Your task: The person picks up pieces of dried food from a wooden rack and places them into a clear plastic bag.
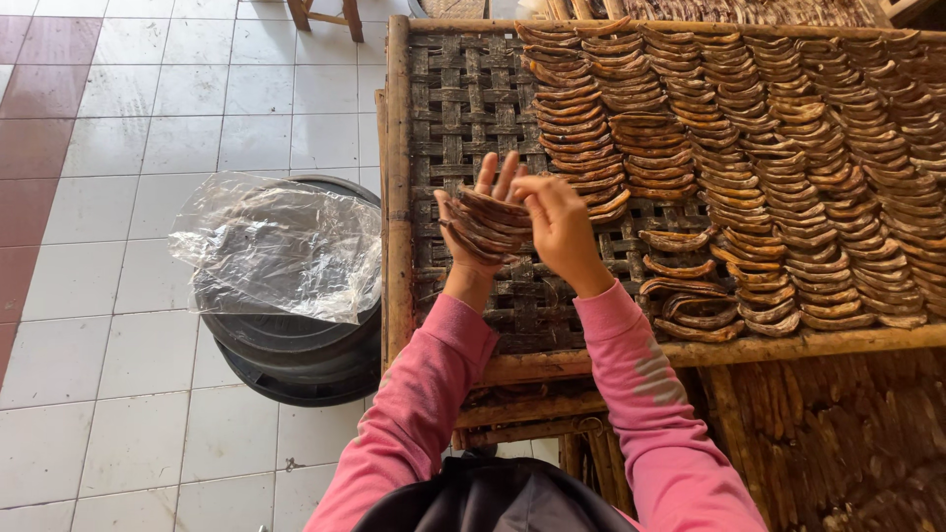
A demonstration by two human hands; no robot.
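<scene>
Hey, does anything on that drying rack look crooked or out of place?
Mostly tidy. The brown slices lie in neat overlapping rows, but a few near the rack's front edge sit loose and skewed. The left hand holds a stack; the right hand touches it.

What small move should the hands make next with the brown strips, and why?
Probably the right hand should pull one strip off the stack in the left hand and lay it on the woven tray, extending the unfinished row beside the bare weave.
</scene>
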